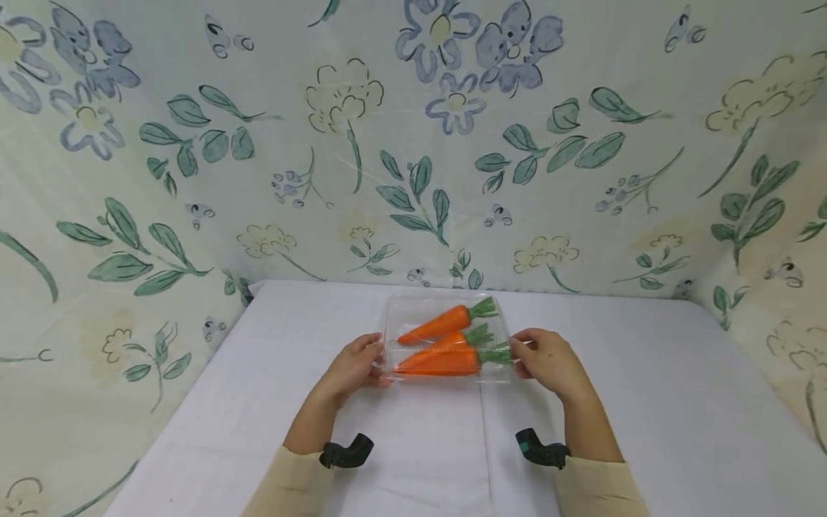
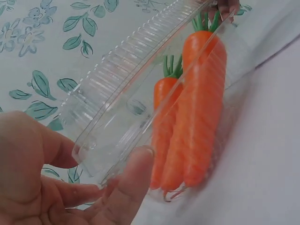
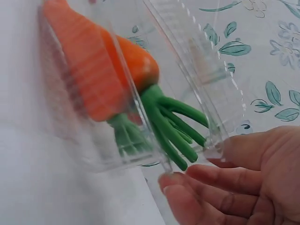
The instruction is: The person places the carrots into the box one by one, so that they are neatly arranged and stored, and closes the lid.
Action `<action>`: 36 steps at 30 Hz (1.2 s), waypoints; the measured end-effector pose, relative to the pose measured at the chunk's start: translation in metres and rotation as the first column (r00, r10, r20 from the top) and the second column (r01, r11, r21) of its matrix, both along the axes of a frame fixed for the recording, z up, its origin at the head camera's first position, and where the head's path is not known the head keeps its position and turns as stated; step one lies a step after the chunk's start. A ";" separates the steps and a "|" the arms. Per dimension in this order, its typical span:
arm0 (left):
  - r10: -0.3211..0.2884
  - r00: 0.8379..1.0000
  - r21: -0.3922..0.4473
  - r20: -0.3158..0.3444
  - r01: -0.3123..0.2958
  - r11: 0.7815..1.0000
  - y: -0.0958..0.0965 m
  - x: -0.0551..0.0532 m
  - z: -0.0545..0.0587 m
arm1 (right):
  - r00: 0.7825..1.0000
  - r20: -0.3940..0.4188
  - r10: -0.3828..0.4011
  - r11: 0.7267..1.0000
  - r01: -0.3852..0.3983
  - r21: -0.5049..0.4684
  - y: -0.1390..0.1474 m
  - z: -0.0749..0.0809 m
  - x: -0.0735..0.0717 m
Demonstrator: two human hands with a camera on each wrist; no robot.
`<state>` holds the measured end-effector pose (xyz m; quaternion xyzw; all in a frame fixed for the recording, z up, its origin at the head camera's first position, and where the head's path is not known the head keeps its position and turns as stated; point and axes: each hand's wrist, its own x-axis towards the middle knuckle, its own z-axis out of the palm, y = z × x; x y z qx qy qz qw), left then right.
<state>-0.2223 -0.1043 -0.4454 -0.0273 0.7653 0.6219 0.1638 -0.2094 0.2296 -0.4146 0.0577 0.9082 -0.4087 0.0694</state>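
A clear plastic clamshell box [image 1: 400,307] holds three orange carrots [image 1: 446,360] with green tops, lying side by side with their tips to the left. My left hand [image 1: 354,366] grips the box's left end, its thumb and fingers around the edge in the left wrist view. At the opposite end, by the green stalks [image 3: 173,126], my right hand [image 1: 549,359] pinches the rim between thumb and fingers. In both wrist views the box is tilted, and the carrots show through its see-through wall.
A white cloth [image 1: 271,323] covers the table, with a crease running toward me. Behind and at both sides hangs a floral curtain [image 1: 420,143]. Each wrist wears a black camera mount [image 1: 349,452].
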 end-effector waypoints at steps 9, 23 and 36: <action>0.119 0.992 0.102 -0.030 -0.116 0.988 0.013 -0.006 -0.010 | 0.993 -0.038 -0.111 0.994 0.110 -0.018 -0.002 0.000 -0.003; 0.103 0.993 0.089 -0.065 -0.097 0.991 0.010 -0.004 -0.014 | 0.983 -0.091 -0.161 0.983 0.152 -0.100 -0.014 -0.005 -0.005; 0.093 0.995 0.084 -0.046 -0.089 0.992 0.008 -0.006 -0.016 | 0.980 -0.081 -0.179 0.964 0.159 -0.212 -0.013 -0.013 -0.012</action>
